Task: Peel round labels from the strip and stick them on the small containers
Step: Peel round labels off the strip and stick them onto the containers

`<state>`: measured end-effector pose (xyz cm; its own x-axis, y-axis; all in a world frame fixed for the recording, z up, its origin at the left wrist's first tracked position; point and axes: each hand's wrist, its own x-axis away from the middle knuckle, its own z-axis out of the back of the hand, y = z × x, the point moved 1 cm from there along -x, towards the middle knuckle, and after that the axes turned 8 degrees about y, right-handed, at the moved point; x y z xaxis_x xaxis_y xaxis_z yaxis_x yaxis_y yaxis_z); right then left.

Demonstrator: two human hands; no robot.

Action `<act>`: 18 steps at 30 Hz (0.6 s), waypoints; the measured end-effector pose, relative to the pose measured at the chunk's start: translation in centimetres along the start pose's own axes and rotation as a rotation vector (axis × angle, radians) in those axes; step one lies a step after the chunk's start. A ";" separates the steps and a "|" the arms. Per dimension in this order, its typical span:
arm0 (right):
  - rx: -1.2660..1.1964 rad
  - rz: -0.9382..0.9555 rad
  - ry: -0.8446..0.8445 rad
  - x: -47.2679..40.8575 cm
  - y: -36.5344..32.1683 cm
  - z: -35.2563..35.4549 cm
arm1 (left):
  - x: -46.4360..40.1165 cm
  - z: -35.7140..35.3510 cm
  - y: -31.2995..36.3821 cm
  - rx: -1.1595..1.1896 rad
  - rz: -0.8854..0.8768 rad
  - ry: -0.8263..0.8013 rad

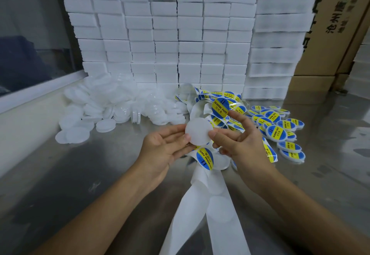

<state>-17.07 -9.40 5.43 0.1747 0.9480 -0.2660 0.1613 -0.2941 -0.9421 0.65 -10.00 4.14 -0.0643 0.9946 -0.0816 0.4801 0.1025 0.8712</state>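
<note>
Above the counter [80, 174], a container [198, 131] is pinched by both hands; a label [220, 108] is pinched in the right hand's [240, 144] grip, the left hand [162, 148] opposite.

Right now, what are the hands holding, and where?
Both hands, left and right, pinch a blank container by its rim; the right fingertip carries a peeled label.
</note>
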 end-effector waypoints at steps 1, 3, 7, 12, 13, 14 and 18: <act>0.000 -0.006 0.001 0.0 0.0 0.0 | 0.0 0.0 -0.1 0.009 0.009 0.000; -0.001 -0.014 0.000 0.0 0.1 0.0 | 0.0 0.0 -0.2 0.026 0.027 0.009; 0.061 0.037 0.062 0.0 0.1 -0.1 | -0.1 0.0 -0.3 0.047 0.047 0.030; 0.144 0.182 0.231 -0.7 -0.8 1.2 | -0.3 0.4 -0.5 0.058 0.064 0.072; 0.130 0.180 0.238 -0.9 -1.1 1.4 | -0.3 0.5 -0.5 0.056 0.069 0.081; 0.106 0.158 0.244 -1.0 -1.3 1.6 | -0.3 0.6 -0.5 0.054 0.072 0.090; -0.027 -0.101 0.141 -1.0 -1.3 1.3 | -0.4 0.5 -0.5 0.056 0.082 0.106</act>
<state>-18.67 -9.78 6.61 0.2901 0.9471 -0.1371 0.2108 -0.2030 -0.9562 0.88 -10.41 3.45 -0.1137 0.9926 0.0431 0.5355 0.0247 0.8442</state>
